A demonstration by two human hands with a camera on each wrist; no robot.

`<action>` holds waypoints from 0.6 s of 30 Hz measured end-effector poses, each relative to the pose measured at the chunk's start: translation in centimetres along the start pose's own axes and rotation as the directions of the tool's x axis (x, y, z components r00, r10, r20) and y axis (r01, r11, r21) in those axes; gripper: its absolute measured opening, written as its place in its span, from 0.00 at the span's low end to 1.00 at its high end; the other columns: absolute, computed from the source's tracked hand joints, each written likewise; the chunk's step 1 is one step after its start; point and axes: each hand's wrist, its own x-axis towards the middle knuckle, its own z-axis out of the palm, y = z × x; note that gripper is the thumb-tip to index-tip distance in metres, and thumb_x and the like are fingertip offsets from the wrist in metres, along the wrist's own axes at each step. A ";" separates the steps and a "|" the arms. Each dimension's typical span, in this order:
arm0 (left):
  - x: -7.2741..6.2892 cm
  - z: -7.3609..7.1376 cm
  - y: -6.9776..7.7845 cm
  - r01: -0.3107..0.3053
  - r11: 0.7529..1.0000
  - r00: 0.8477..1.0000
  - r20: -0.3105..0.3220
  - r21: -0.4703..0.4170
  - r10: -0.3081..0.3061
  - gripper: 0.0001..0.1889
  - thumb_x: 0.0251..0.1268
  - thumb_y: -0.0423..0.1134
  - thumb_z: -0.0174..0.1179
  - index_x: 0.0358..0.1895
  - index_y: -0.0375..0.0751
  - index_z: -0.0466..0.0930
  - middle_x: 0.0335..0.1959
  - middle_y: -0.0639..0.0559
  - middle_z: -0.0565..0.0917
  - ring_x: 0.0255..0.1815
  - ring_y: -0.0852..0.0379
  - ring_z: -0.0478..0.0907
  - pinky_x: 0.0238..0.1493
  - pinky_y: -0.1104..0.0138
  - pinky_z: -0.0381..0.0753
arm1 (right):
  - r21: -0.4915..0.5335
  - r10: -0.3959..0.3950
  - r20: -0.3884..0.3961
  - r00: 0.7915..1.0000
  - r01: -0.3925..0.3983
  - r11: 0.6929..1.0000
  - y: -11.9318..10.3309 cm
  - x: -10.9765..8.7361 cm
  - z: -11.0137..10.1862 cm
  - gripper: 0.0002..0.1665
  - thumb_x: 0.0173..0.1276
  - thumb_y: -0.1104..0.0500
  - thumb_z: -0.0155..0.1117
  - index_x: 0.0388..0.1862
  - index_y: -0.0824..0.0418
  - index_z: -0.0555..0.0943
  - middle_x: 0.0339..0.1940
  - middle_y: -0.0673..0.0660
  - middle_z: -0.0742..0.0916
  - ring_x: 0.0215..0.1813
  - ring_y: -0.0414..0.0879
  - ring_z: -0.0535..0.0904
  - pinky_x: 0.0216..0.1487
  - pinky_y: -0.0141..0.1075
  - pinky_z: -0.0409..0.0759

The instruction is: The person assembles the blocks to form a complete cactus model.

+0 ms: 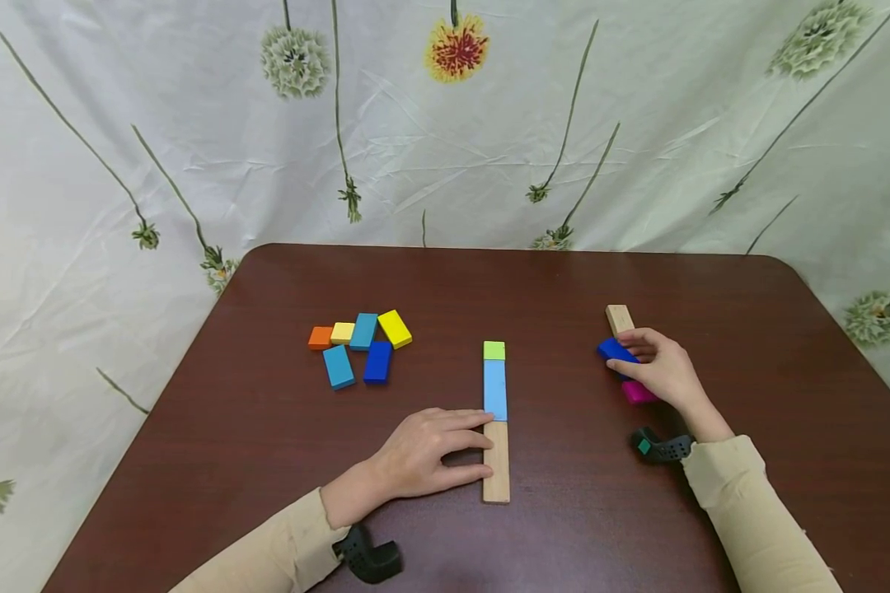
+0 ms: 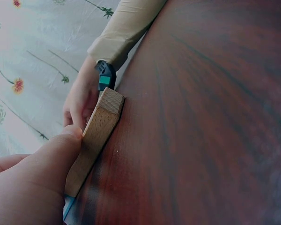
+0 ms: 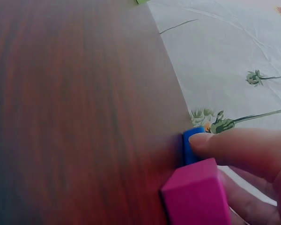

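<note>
A plain wooden block [image 1: 497,478], a light blue block [image 1: 494,387] and a small green block [image 1: 494,350] lie end to end in a straight line. My left hand [image 1: 423,453] rests along their left side, fingers extended, fingertips touching the wooden and light blue blocks. In the left wrist view the thumb is against the wooden block's side [image 2: 98,131]. Farther right, my right hand [image 1: 663,366] pinches a dark blue block [image 1: 614,350] between thumb and fingers. Close by it lie a magenta block [image 1: 638,393] and another plain wooden block [image 1: 619,317], partly hidden by the hand.
At the left of the brown table [image 1: 267,461] lies a loose group of blocks, among them an orange block [image 1: 320,338], a yellow block [image 1: 395,328] and a dark blue one [image 1: 377,362]. A flowered cloth [image 1: 415,123] hangs behind the table's far edge.
</note>
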 end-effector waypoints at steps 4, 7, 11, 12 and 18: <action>0.0 0.1 0.0 -0.004 1.000 1.000 -0.004 0.004 0.004 0.16 0.60 0.55 0.61 0.45 0.53 0.85 0.57 0.55 0.78 0.59 0.64 0.72 0.49 0.67 0.75 | 0.019 -0.036 0.023 0.999 0.036 0.999 -0.1 0.1 0.1 0.27 0.61 0.53 0.68 0.54 0.66 0.75 0.51 0.66 0.81 0.51 0.59 0.77 0.52 0.52 0.74; 0.0 0.0 0.0 -0.006 1.000 1.000 -0.006 0.004 0.006 0.16 0.60 0.55 0.61 0.45 0.53 0.85 0.57 0.55 0.78 0.59 0.64 0.72 0.50 0.66 0.75 | 0.026 -0.052 0.040 0.998 0.051 0.998 -0.3 0.0 0.2 0.26 0.61 0.54 0.68 0.55 0.65 0.76 0.52 0.66 0.80 0.52 0.60 0.77 0.53 0.53 0.73; 0.0 0.0 0.0 -0.002 1.000 1.000 -0.002 0.004 0.002 0.16 0.60 0.55 0.61 0.45 0.53 0.85 0.57 0.55 0.78 0.59 0.64 0.72 0.49 0.66 0.75 | 0.022 -0.059 0.060 0.996 0.057 0.998 -0.9 0.0 0.2 0.26 0.61 0.52 0.68 0.56 0.63 0.77 0.54 0.66 0.80 0.53 0.61 0.76 0.53 0.54 0.74; 0.0 0.0 0.0 0.000 1.000 1.000 -0.001 0.004 0.000 0.16 0.60 0.55 0.61 0.45 0.53 0.85 0.57 0.55 0.78 0.59 0.65 0.72 0.49 0.67 0.75 | 0.023 -0.062 0.066 0.996 0.061 0.998 -1.1 -0.1 0.3 0.27 0.61 0.52 0.68 0.56 0.63 0.77 0.54 0.66 0.80 0.53 0.61 0.77 0.53 0.54 0.74; -0.1 0.0 0.0 0.006 1.000 1.000 -0.001 0.002 -0.006 0.15 0.60 0.55 0.61 0.45 0.53 0.85 0.57 0.55 0.78 0.59 0.65 0.72 0.49 0.66 0.75 | 0.047 -0.113 0.102 0.988 0.109 0.993 -2.1 -0.2 1.0 0.25 0.60 0.54 0.69 0.55 0.62 0.79 0.53 0.63 0.81 0.53 0.59 0.78 0.52 0.51 0.76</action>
